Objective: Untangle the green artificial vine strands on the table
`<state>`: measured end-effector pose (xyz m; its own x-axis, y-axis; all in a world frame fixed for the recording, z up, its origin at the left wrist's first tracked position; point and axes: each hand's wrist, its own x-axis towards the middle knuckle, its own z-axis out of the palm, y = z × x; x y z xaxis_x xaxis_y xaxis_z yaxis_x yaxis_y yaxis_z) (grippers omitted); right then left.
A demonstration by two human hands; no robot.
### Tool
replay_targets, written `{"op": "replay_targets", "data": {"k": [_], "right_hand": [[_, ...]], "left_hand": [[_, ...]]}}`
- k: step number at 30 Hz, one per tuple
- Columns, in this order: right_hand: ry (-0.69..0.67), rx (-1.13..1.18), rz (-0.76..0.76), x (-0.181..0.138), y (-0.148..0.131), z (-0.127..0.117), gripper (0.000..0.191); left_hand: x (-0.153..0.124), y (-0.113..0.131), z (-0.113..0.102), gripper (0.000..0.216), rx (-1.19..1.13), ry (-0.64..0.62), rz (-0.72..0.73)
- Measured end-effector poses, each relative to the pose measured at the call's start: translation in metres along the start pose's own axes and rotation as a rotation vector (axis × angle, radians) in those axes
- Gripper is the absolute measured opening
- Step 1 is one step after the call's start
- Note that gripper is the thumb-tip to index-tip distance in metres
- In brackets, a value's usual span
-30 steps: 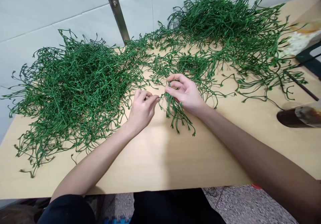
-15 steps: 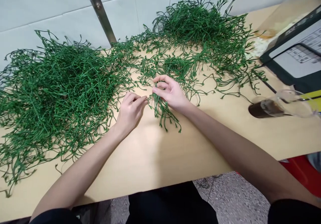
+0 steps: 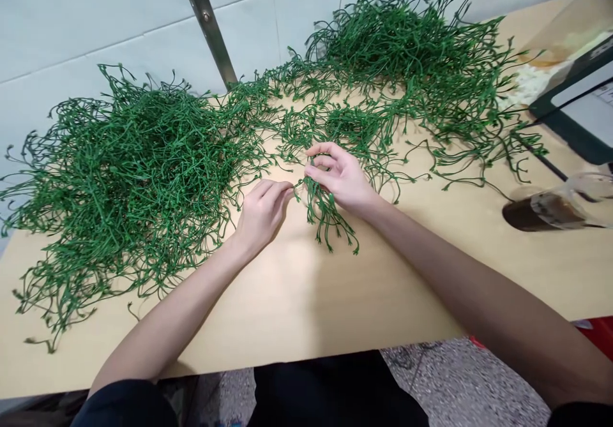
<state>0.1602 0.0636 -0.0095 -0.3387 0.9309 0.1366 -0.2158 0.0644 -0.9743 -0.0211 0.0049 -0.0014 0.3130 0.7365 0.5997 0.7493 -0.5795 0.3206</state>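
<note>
Thin green artificial plant stems with small branched tips fill much of the table. My right hand (image 3: 341, 175) is closed around a small bunch of green stems (image 3: 330, 216), whose tips hang down below the fingers. Just left of it, my left hand (image 3: 264, 209) pinches the end of a thin green stem (image 3: 297, 185) between thumb and forefinger. That stem reaches toward the bunch; whether it joins the bunch I cannot tell. Behind both hands lie more loose stems (image 3: 352, 124).
A large heap of green stems (image 3: 143, 159) lies on the left, another heap (image 3: 387, 37) at the back against the tiled wall (image 3: 306, 6). On the right of the table (image 3: 268, 312) are a tilted clear cup of dark drink (image 3: 536, 211) and a dark box with a white label (image 3: 584, 117).
My view has turned a little left, so everything sits further right. Both hands keep nearly the same hold and position over the table.
</note>
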Motion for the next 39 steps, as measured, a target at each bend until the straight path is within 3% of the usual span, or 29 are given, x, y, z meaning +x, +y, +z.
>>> {"op": "replay_targets", "data": {"k": [10, 15, 27, 35, 39], "right_hand": [[-0.009, 0.018, -0.017, -0.0016, -0.0004, 0.0014, 0.040], [-0.014, 0.029, -0.033, -0.0011, 0.0021, 0.0017, 0.040], [0.103, 0.063, -0.052, 0.0014, 0.0047, 0.0024, 0.040], [0.178, 0.067, -0.077, 0.0053, 0.0069, -0.0004, 0.038], [0.188, 0.055, -0.060, 0.0055, 0.0084, -0.0008, 0.038]], "left_hand": [[0.0016, -0.0043, 0.0059, 0.021, 0.135, -0.015, 0.019], [0.0014, -0.0026, 0.0063, 0.020, 0.119, -0.063, -0.040], [0.0082, -0.0070, -0.0025, 0.025, -0.191, -0.211, -0.066], [0.0058, -0.0020, -0.0018, 0.017, -0.202, -0.182, -0.087], [0.0053, -0.0047, -0.0009, 0.010, -0.168, -0.022, -0.252]]}}
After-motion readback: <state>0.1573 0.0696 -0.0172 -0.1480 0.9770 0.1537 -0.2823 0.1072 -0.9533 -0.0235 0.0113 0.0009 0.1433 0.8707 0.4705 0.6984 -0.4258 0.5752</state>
